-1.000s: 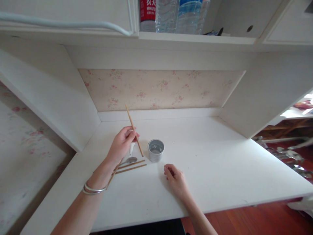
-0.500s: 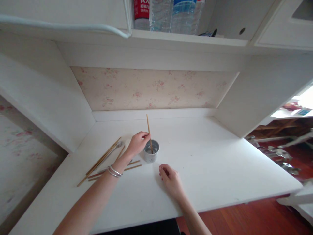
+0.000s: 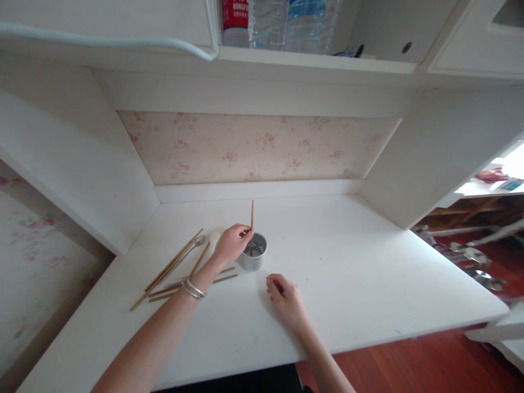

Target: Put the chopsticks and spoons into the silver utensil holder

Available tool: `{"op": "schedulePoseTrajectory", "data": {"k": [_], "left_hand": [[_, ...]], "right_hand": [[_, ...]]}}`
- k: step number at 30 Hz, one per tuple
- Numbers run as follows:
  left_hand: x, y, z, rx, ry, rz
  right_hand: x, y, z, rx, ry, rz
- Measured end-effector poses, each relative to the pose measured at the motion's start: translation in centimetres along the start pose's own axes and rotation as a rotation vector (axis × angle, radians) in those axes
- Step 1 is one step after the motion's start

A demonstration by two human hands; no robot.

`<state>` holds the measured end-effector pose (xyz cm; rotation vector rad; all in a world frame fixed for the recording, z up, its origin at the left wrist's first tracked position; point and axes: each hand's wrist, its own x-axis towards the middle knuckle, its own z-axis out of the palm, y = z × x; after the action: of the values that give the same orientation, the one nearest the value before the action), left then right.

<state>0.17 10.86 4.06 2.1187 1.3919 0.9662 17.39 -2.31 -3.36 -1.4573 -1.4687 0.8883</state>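
My left hand (image 3: pixel 232 244) pinches a wooden chopstick (image 3: pixel 252 214) that stands nearly upright, its lower end inside a grey utensil holder (image 3: pixel 254 263) with holes in its bottom. Closed in a loose curl, my right hand (image 3: pixel 285 303) rests on the white desk to the front right of the holder, with nothing visible in it. Left of the holder lie several loose chopsticks (image 3: pixel 174 263), a metal spoon (image 3: pixel 199 240) and a white spoon (image 3: pixel 214 238). My left forearm covers part of this pile.
The white desk (image 3: pixel 347 273) is bounded by side panels and a floral back wall (image 3: pixel 266 147). Overhead, a shelf (image 3: pixel 368 64) holds plastic bottles (image 3: pixel 268 24). A white cable (image 3: pixel 102 38) runs along the upper left. Metal items (image 3: pixel 470 256) are off the desk's right side.
My left hand has lowered slightly with the chopstick, whose top has dropped and swung right, so it stands straighter in the holder. My right hand has stayed in place.
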Motion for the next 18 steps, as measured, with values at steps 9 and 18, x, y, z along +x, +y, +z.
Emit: {"op": "schedulePoseTrajectory", "data": {"k": [9, 18], "left_hand": [[1.1, 0.1, -0.3, 0.032, -0.015, -0.001], [0.6, 0.1, -0.2, 0.008, -0.031, -0.032]], "right_hand": [[0.0, -0.1, -0.1, -0.018, 0.002, -0.011], [0.1, -0.1, -0.1, -0.010, 0.000, 0.001]]}}
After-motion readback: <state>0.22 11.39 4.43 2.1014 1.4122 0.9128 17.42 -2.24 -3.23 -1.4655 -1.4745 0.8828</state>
